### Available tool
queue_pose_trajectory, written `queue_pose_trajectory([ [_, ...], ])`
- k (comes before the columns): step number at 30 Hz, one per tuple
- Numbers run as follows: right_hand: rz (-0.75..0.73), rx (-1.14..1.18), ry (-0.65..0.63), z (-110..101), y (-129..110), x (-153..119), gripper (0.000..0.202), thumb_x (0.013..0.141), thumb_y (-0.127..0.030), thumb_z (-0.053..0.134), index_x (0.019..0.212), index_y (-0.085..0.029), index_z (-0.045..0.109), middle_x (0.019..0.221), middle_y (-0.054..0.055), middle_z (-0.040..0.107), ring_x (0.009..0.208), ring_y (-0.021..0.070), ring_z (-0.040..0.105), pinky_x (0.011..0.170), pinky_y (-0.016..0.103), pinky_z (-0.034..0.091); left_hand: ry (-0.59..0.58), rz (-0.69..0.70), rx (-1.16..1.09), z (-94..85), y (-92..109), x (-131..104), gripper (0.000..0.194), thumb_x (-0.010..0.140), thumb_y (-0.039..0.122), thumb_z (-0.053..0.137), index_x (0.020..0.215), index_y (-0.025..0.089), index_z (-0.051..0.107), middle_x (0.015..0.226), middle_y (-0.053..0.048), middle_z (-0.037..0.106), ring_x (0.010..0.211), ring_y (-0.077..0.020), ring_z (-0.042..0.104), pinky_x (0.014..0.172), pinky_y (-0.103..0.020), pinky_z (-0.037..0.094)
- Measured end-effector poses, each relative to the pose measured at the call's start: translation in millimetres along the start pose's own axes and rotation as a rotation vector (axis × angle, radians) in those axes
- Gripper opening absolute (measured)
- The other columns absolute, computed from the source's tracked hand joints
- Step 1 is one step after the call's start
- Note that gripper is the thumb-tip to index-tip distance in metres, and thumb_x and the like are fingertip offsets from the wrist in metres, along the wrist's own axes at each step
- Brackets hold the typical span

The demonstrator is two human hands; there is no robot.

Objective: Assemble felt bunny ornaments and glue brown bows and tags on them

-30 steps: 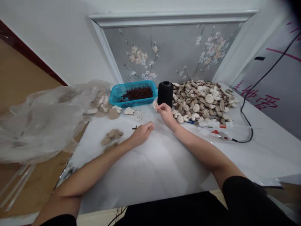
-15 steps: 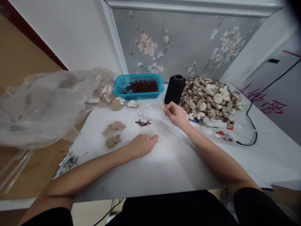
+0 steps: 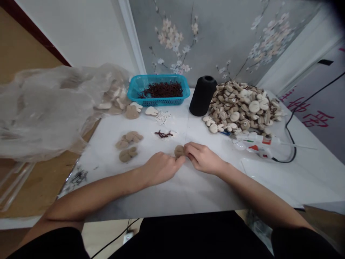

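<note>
Both hands meet over the middle of the white table [image 3: 215,190]. A small beige fabric piece [image 3: 179,151] sits between them, its right edge at the fingertips of my right hand [image 3: 202,157], which are pinched together. My left hand [image 3: 161,166] is closed, its thumb and forefinger on the lower edge of the same piece. A thin thread is faintly visible running up from the right fingers. Just beyond the hands lie dark red cords [image 3: 164,134] and small white bits [image 3: 163,117]. Several beige pieces [image 3: 129,139] lie to the left.
At the back stand a blue basket [image 3: 159,102] of dark red cords and a black thread cone [image 3: 202,96]. A heap of beige pieces [image 3: 242,109] and a glue gun [image 3: 260,145] with a cable are on the right. Plastic bags [image 3: 54,111] cover the left side.
My right hand has come down and toward me from beside the black cone to meet my left hand. The beige piece is now between them. The view has shifted slightly.
</note>
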State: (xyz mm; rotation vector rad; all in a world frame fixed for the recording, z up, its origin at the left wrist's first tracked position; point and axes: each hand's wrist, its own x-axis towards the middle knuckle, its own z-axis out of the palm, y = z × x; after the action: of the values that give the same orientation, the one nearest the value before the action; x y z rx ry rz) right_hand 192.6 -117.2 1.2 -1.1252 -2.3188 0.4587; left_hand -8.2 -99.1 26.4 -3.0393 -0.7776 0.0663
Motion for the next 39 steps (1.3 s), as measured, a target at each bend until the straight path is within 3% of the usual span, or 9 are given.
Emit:
queue_pose_trajectory([
  [7, -0.056, 0.192, -0.004, 3, -2, -5, 0.012, 0.087, -0.012, 0.04, 0.084, -0.02, 0.048, 0.088, 0.005, 0.058, 0.079, 0.0151, 0.056, 0.072, 0.028, 0.046, 0.114, -0.01, -0.339, 0.1, -31, 18, 0.026, 0.089, 0.02, 0.033, 0.088, 0.018, 0.058, 0.057, 0.001, 0.056, 0.047, -0.0116, 0.047, 0.049, -0.023, 0.03],
  [11, -0.069, 0.342, 0.069, 3, -2, -9, 0.009, 0.087, -0.014, 0.045, 0.084, -0.02, 0.051, 0.091, 0.006, 0.06, 0.085, 0.0148, 0.058, 0.075, 0.029, 0.048, 0.076, -0.035, -0.681, 6.7, -43, 32, 0.028, 0.09, 0.028, 0.035, 0.084, 0.017, 0.06, 0.066, 0.0, 0.059, 0.058, -0.0108, 0.051, 0.059, -0.022, 0.035],
  [15, 0.023, 0.503, 0.21, 5, 0, -9, 0.007, 0.086, -0.022, 0.051, 0.08, -0.019, 0.052, 0.088, 0.006, 0.062, 0.08, 0.0139, 0.06, 0.07, 0.028, 0.048, 0.002, -0.064, -0.968, 19.2, -43, 36, 0.023, 0.085, 0.026, 0.042, 0.078, 0.016, 0.061, 0.068, 0.001, 0.059, 0.064, -0.0115, 0.052, 0.06, -0.021, 0.037],
  [17, 0.101, 0.602, 0.247, 8, 1, -8, 0.01, 0.086, -0.026, 0.054, 0.079, -0.019, 0.052, 0.086, 0.006, 0.063, 0.077, 0.0134, 0.06, 0.066, 0.027, 0.048, -0.018, -0.062, -0.947, 23.5, -39, 33, 0.023, 0.084, 0.024, 0.042, 0.072, 0.015, 0.06, 0.063, 0.001, 0.056, 0.059, -0.0109, 0.05, 0.057, -0.021, 0.036],
  [21, 0.224, 0.681, 0.283, 12, 4, -6, 0.012, 0.083, -0.028, 0.057, 0.077, -0.019, 0.051, 0.084, 0.005, 0.064, 0.073, 0.0125, 0.06, 0.065, 0.027, 0.049, 0.012, 0.02, -0.596, 22.6, -24, 24, 0.031, 0.09, 0.027, 0.037, 0.074, 0.016, 0.061, 0.055, 0.001, 0.053, 0.049, -0.0097, 0.045, 0.052, -0.022, 0.032],
  [24, 0.236, 0.555, 0.296, 12, 5, -7, 0.007, 0.082, -0.021, 0.056, 0.077, -0.019, 0.052, 0.084, 0.004, 0.063, 0.07, 0.012, 0.059, 0.064, 0.026, 0.047, 0.092, 0.102, -0.315, 18.8, -16, 16, 0.035, 0.093, 0.028, 0.031, 0.08, 0.018, 0.061, 0.047, 0.002, 0.047, 0.041, -0.0097, 0.039, 0.045, -0.023, 0.026],
  [28, 0.123, 0.317, 0.225, 10, 2, -10, 0.009, 0.08, -0.011, 0.048, 0.076, -0.019, 0.05, 0.084, 0.004, 0.062, 0.073, 0.0137, 0.057, 0.066, 0.027, 0.045, 0.215, 0.156, -0.125, 18.3, -16, 10, 0.039, 0.094, 0.028, 0.026, 0.082, 0.018, 0.061, 0.046, 0.001, 0.049, 0.041, -0.0102, 0.04, 0.042, -0.023, 0.023],
  [33, 0.006, 0.272, 0.098, 5, -2, -13, 0.012, 0.082, -0.008, 0.044, 0.082, -0.019, 0.049, 0.085, 0.005, 0.059, 0.073, 0.0132, 0.055, 0.067, 0.026, 0.045, 0.258, 0.141, -0.198, 15.5, -24, 11, 0.035, 0.093, 0.024, 0.027, 0.089, 0.018, 0.061, 0.048, 0.002, 0.051, 0.042, -0.0098, 0.041, 0.044, -0.022, 0.026],
  [39, -0.075, 0.414, 0.058, -1, -6, -15, 0.007, 0.086, -0.016, 0.049, 0.082, -0.02, 0.052, 0.084, 0.004, 0.059, 0.076, 0.0138, 0.057, 0.07, 0.028, 0.047, 0.145, 0.005, -0.656, 8.5, -34, 26, 0.027, 0.091, 0.026, 0.037, 0.083, 0.017, 0.061, 0.056, 0.003, 0.055, 0.048, -0.007, 0.046, 0.051, -0.019, 0.034],
])
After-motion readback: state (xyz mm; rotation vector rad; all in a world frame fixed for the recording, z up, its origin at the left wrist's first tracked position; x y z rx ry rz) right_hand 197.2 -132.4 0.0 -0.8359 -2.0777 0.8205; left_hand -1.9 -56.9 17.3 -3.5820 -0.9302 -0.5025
